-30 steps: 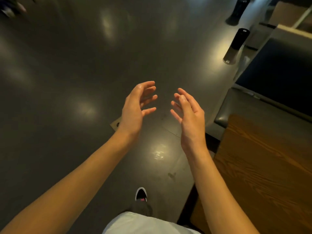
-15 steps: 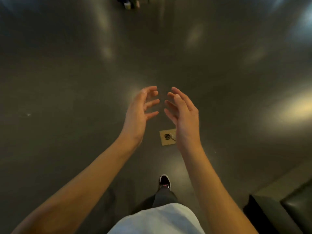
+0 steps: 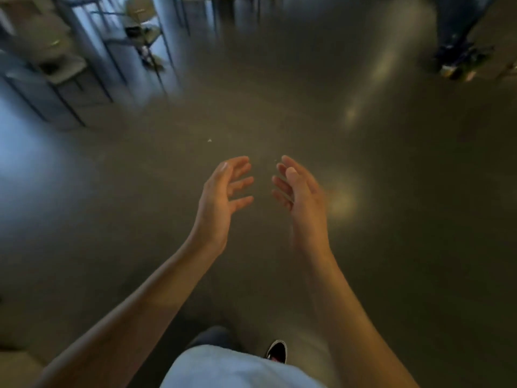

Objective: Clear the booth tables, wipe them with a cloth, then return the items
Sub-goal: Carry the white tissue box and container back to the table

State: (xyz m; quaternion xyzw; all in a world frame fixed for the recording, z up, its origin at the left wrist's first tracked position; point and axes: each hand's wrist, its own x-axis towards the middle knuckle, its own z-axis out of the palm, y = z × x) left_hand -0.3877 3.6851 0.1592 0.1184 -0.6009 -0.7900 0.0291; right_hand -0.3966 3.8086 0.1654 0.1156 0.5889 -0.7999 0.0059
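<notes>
A: Hands first. Left hand [image 3: 221, 197] raised mid-frame, fingers spread and loosely bent, grip wide, holding nothing. Right hand [image 3: 300, 197] just beside it, palms facing, same: wide grip, nothing held.

B: Touching?

A: No, apart, gap between fingertips.

B: Cloth? Booth table? Items?

A: None in view. Only dark glossy floor [image 3: 391, 247] under both hands, one shoe [image 3: 277, 351] low in frame, pale shirt at bottom edge. Blurred chairs [image 3: 140, 26] and frames top left, somebody's legs [image 3: 458, 32] top right, too smeared to detail.

B: Progress call?

A: Cannot judge cleared or wiped from this; no table surface visible. Likely between stations, walking with nothing carried. Best guess: either heading to fetch cloth or items, or toward another booth. Wiping and returning items unconfirmed, so count as remaining.

B: Risk?

A: Heavy motion blur, low confidence on background.
</notes>
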